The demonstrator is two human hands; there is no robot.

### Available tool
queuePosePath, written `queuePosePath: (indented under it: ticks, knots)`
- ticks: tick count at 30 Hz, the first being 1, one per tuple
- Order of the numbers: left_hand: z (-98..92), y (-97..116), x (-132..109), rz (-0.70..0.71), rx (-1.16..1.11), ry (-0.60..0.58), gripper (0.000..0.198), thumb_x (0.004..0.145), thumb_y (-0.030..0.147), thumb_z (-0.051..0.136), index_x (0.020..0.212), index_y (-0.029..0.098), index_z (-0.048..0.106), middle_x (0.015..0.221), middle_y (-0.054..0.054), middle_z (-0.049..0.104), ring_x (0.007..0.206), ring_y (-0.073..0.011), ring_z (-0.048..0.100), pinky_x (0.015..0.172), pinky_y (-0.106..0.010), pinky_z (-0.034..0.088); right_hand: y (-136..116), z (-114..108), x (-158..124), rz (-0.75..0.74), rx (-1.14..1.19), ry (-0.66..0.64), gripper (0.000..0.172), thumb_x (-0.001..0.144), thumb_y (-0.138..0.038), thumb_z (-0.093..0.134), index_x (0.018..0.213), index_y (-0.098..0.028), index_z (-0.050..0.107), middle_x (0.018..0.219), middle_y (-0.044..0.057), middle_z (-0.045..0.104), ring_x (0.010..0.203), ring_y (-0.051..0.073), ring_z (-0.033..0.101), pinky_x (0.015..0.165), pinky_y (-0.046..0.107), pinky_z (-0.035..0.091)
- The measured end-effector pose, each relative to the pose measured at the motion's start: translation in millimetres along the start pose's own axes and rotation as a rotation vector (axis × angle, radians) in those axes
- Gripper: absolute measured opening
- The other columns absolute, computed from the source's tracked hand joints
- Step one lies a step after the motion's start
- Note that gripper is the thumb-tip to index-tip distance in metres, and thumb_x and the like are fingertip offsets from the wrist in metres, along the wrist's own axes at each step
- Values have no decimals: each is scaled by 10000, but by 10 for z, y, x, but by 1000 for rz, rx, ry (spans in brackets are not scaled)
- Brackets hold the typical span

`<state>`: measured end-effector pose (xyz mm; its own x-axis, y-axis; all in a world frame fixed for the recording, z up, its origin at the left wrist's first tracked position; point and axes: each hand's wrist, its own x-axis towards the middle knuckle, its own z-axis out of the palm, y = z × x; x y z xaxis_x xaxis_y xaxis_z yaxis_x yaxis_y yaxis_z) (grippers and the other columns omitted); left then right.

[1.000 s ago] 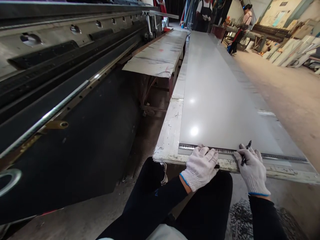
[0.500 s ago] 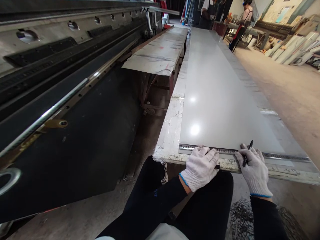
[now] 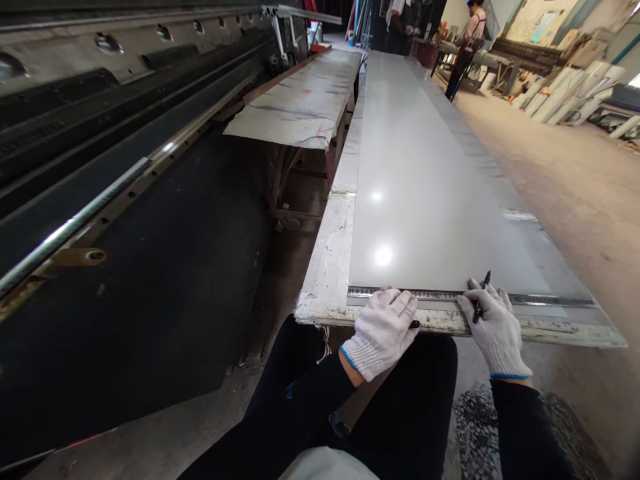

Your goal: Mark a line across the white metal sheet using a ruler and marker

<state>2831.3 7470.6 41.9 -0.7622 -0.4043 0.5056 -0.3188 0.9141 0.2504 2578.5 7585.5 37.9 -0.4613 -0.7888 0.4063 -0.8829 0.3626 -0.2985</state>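
Scuffed whitish table (image 3: pixel 325 283) stands right of dark machine (image 3: pixel 150 287). On it lies a glossy grey sheet (image 3: pixel 425 200), silvery numbered ruler (image 3: pixel 434 295) across its near end. Left hand (image 3: pixel 384 327) rests half-curled on ruler, grip unclear; right hand (image 3: pixel 495 330), curled, grips black marker (image 3: pixel 478 310).

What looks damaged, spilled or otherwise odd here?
The worktable has a scuffed, stained near edge, and the side table has a streaked top with a ragged near end. On the floor beside the right sleeve, a dark speckled patch resembles spilled scraps, though its material is unclear.
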Motion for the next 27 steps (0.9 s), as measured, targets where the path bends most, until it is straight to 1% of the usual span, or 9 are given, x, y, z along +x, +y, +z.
queuePosePath:
  ticks: [3, 5, 8, 11, 15, 18, 21, 25, 27]
  knots:
    - [-81, -23, 0, -18, 22, 39, 457, 974, 368, 555, 1328, 99, 660, 1344, -95, 684, 1207, -288, 593, 1115, -498, 462, -22, -24, 22, -13, 10, 21, 458, 963, -663, 490, 876, -251, 669, 1288, 61, 704, 1293, 302, 586, 1221, 559, 306]
    - [-125, -34, 27, -25, 45, 40, 414, 980, 334, 559, 1317, 124, 674, 1337, -68, 692, 1186, -279, 601, 1090, -489, 484, -47, -56, 45, -11, 22, 12, 402, 978, -600, 512, 874, -245, 667, 1280, 75, 706, 1288, 303, 584, 1210, 574, 304]
    - [-124, -53, 88, 12, 83, 4, 416, 985, 332, 558, 1328, 126, 670, 1346, -61, 686, 1175, -302, 593, 1037, -515, 510, -74, -103, 87, 5, 18, -6, 335, 993, -522, 524, 872, -241, 661, 1287, 85, 701, 1286, 307, 579, 1203, 580, 297]
    - [-65, -69, 132, 44, 110, -24, 447, 995, 352, 542, 1357, 114, 649, 1350, -82, 678, 1178, -336, 579, 993, -545, 516, -92, -144, 113, 19, 12, -17, 281, 1004, -466, 527, 880, -250, 656, 1295, 65, 698, 1294, 296, 574, 1218, 561, 272]
    - [-2, -89, 141, 82, 96, -5, 470, 1012, 369, 498, 1347, 73, 643, 1319, -120, 689, 1173, -350, 578, 974, -559, 519, -110, -178, 109, 39, 2, -16, 253, 1008, -444, 539, 878, -256, 649, 1304, 44, 695, 1323, 288, 551, 1235, 539, 250]
    - [8, -97, 137, 92, 80, 3, 472, 1014, 365, 488, 1346, 65, 635, 1316, -126, 689, 1170, -354, 575, 972, -571, 518, -106, -175, 100, 37, -5, -14, 229, 1004, -436, 558, 890, -257, 643, 1314, 35, 690, 1329, 277, 546, 1246, 523, 237]
    - [6, -95, 136, 74, 63, -21, 462, 1009, 364, 492, 1348, 83, 632, 1324, -124, 686, 1165, -355, 582, 963, -578, 522, -104, -168, 97, 33, -1, -12, 226, 1002, -441, 566, 897, -256, 640, 1316, 37, 689, 1334, 274, 543, 1250, 519, 232]
    - [9, -88, 130, 51, 37, -48, 431, 1027, 332, 409, 1321, 124, 646, 1327, -138, 683, 1196, -358, 604, 971, -601, 514, -111, -171, 99, 46, 16, -25, 234, 1007, -446, 550, 903, -259, 645, 1321, 38, 686, 1364, 290, 518, 1250, 545, 231]
    - [6, -83, 132, 37, 44, -48, 431, 1022, 355, 437, 1321, 130, 651, 1324, -134, 685, 1195, -361, 607, 972, -594, 515, -111, -169, 90, 54, 28, -29, 245, 1005, -455, 551, 904, -256, 652, 1336, 40, 678, 1374, 301, 508, 1254, 557, 227]
